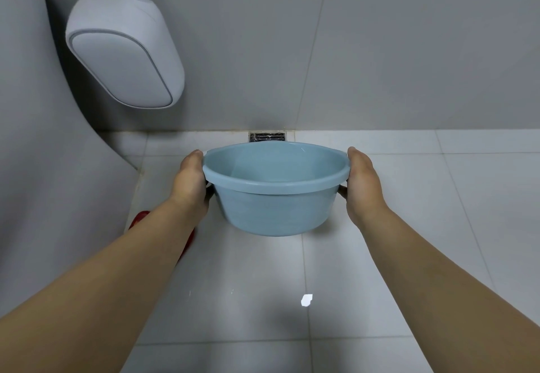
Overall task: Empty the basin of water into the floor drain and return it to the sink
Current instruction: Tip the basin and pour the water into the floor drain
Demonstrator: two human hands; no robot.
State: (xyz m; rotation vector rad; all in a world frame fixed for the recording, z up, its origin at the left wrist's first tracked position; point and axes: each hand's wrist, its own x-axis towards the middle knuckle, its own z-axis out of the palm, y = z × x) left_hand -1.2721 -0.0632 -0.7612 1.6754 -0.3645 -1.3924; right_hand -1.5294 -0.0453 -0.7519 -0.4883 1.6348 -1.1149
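Observation:
A round light-blue plastic basin (274, 211) hangs in the air above the tiled floor, held level between both hands. My left hand (190, 181) grips its left rim and my right hand (361, 181) grips its right rim. Clear water lies shallow in the bottom. Just beyond the basin's far rim, the dark metal floor drain (267, 136) sits where the floor meets the wall. The sink is out of view.
A grey wall-mounted fixture with a rounded head (122, 51) juts out at upper left. A large pale curved body (43, 153) fills the left side. Something red (140, 217) lies on the floor under my left forearm. White floor tiles (409, 197) stretch right.

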